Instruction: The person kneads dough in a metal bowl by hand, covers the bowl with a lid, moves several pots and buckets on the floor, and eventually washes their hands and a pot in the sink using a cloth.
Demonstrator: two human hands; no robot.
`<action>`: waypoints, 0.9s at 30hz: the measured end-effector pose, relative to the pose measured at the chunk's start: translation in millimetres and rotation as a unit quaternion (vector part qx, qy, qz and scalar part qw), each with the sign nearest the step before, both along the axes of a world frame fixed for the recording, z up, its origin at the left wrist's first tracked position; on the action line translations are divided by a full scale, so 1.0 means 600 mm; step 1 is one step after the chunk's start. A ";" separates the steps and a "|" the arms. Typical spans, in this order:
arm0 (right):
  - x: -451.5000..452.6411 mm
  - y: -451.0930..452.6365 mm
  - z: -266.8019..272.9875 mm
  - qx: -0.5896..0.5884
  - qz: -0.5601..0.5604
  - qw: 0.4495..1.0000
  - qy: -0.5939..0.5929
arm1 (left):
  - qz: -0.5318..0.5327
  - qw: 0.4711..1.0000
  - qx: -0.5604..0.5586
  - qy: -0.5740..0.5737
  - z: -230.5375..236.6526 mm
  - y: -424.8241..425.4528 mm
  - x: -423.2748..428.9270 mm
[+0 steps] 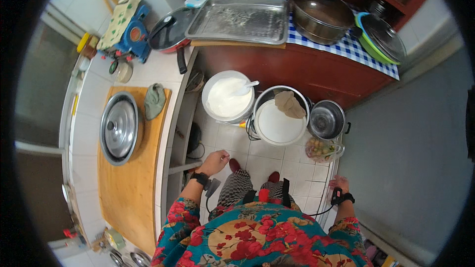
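Observation:
My left hand [216, 162] hangs over the tiled floor beside the shelves under the counter, its fingers curled; whether it holds anything small cannot be made out. Low on the right, my right hand [338, 183] is held near the grey panel with its fingers apart and nothing in them. On the floor ahead stands a white bucket of white powder [224, 98] with a white scoop [246, 88] in it. Beside it is a large metal pot [268, 93] with a white round lid [279, 126] and a brown cloth [290, 104] on top.
An empty metal pot [326, 119] and a bag of fruit or vegetables [321, 149] stand at the right. A wooden board [128, 189] on the left counter bears a lidded metal basin [119, 129] and a green cloth [154, 101]. A metal tray [241, 20] lies on the red cabinet.

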State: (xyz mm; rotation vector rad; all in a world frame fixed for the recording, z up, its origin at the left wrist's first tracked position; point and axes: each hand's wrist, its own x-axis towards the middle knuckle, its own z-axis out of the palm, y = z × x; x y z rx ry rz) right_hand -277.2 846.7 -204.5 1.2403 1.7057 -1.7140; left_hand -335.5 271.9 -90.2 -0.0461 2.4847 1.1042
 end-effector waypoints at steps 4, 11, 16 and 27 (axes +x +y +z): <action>-0.147 -0.064 0.038 0.045 0.151 0.987 0.045 | 0.072 0.992 0.007 0.102 0.010 -0.011 -0.011; -0.386 -0.276 0.079 0.037 0.365 0.915 0.167 | 0.349 0.876 -0.156 0.294 0.079 -0.151 -0.035; -0.512 -0.439 0.069 0.054 0.435 0.889 0.136 | 0.423 0.818 -0.229 0.316 0.074 -0.269 0.046; -0.715 -0.602 -0.103 0.177 0.569 0.795 0.117 | 0.574 0.725 -0.316 0.213 0.028 -0.370 0.129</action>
